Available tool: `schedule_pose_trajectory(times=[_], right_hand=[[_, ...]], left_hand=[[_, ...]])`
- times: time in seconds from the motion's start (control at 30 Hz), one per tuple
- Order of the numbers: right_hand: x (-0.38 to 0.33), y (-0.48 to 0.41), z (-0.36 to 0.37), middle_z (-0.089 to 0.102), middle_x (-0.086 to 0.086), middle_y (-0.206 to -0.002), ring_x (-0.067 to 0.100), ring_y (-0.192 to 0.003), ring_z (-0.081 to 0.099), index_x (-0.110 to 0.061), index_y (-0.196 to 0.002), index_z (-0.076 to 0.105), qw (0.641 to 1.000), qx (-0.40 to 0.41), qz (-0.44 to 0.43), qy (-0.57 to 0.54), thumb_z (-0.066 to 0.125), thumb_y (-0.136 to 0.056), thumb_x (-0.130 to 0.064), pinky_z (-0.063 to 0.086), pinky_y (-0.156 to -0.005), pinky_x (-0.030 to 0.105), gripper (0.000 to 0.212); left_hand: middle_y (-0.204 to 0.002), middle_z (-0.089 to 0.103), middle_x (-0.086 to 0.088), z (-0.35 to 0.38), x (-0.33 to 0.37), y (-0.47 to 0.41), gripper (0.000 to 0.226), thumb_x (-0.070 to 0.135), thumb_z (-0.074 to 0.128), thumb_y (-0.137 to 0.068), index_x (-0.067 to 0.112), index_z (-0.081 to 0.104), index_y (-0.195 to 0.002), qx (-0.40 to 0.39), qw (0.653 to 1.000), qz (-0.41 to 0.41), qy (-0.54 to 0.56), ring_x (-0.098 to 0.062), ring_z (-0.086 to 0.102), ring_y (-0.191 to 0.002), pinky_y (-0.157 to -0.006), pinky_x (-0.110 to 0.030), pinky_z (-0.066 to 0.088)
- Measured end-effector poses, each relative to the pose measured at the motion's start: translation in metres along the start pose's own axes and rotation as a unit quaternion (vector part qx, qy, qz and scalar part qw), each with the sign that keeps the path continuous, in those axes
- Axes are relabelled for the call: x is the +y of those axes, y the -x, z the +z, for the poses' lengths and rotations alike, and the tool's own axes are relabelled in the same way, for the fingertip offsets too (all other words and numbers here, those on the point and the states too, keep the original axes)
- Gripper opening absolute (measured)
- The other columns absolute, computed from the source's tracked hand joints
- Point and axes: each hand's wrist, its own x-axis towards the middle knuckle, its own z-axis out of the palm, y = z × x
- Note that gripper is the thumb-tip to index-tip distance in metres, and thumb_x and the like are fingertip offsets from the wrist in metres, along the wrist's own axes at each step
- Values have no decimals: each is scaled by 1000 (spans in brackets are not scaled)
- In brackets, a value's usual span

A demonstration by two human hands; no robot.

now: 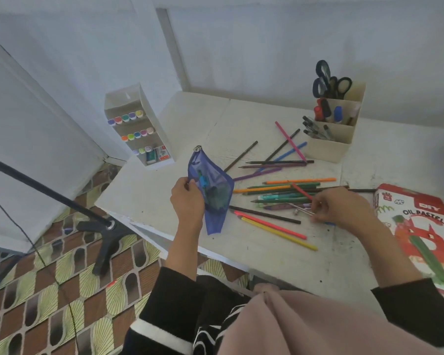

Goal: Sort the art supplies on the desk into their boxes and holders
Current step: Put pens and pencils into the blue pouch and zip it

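Observation:
My left hand [187, 198] grips the edge of a blue mesh pencil pouch [210, 185] and holds it up over the desk; small dark and teal items show through the mesh. My right hand [341, 208] is curled over the pile of coloured pencils [287, 193] in the middle of the desk and pinches a red pencil [303, 192] there. More pencils [274, 160] lie scattered farther back. A red pencil and a yellow one [280, 233] lie near the front edge.
A cream desk organizer [331, 147] with scissors, markers and pens stands at the back right. A white tiered marker rack [139, 129] stands at the back left. An oil pastels box [420, 226] lies at the right. A black stand [100, 226] rises from the floor on the left.

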Motion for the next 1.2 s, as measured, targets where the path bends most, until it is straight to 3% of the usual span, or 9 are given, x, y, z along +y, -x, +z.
schedule_pose_trajectory(times=[0.13,0.37,0.47,0.57,0.7,0.83,0.93,1.03,1.2], right_hand=[[-3,-2,0,57,-13,-83,9,-77,57,-36,-75,60,1000,2,-12,4,72,-77,-31,43,-62,24,13],[-9,-1,-2,64,-9,-73,6,-68,57,-31,-68,63,984,-5,-89,-154,74,-77,-20,51,-67,31,18],[-19,0,-7,67,-4,-67,7,-61,57,-24,-71,64,972,-13,-106,-208,73,-80,-17,47,-62,25,14],[-31,3,-13,71,-1,-66,8,-65,65,-16,-79,65,945,-20,-101,-311,71,-83,-18,49,-64,17,7],[-54,3,-18,70,2,-66,0,-52,61,-8,-85,64,908,-11,-84,-411,67,-85,-14,41,-49,8,7],[-82,-1,-18,69,9,-64,4,-46,56,-6,-89,60,876,-32,-72,-476,63,-89,-17,41,-44,16,11],[-101,-7,-19,68,6,-59,20,-54,53,-10,-90,60,869,-46,-63,-489,63,-90,-20,42,-49,25,10],[-122,-13,-23,66,5,-56,12,-42,44,-10,-90,61,874,-54,-70,-477,63,-89,-19,32,-40,18,10],[-154,-20,-27,67,0,-63,9,-36,53,-12,-100,61,895,-28,-128,-427,60,-91,-20,37,-40,14,12]], left_hand=[[-83,60,-10,-1,-2,2,22,14,40,-98,13,60,-91,-2,1000,-7,0,-30,58,-78,-75,-50,53],[-86,62,-11,-2,-3,5,22,14,40,-99,14,61,-94,-1,1000,-4,12,-30,58,-78,-73,-48,53],[-93,65,-14,-4,-3,8,24,14,39,-99,14,63,-97,4,1000,2,20,-36,62,-87,-76,-46,53],[-99,65,-17,-6,-5,10,25,13,38,-99,13,63,-101,4,1000,-2,23,-39,63,-93,-78,-45,53],[-100,65,-17,-6,-5,17,24,14,38,-100,14,63,-99,1,1000,-7,24,-38,62,-96,-77,-42,53],[-103,65,-18,-5,-6,22,26,13,38,-100,10,64,-104,-4,1000,-7,28,-38,61,-98,-76,-42,53],[-102,65,-17,-3,-6,25,25,14,38,-100,14,63,-100,-8,999,-2,35,-40,62,-97,-69,-36,50],[-101,64,-17,-1,-5,29,25,14,38,-100,14,63,-100,-9,999,2,34,-40,62,-96,-68,-35,49],[-98,64,-19,0,-5,31,24,13,39,-99,14,64,-96,-8,999,8,49,-42,61,-94,-68,-36,49]])
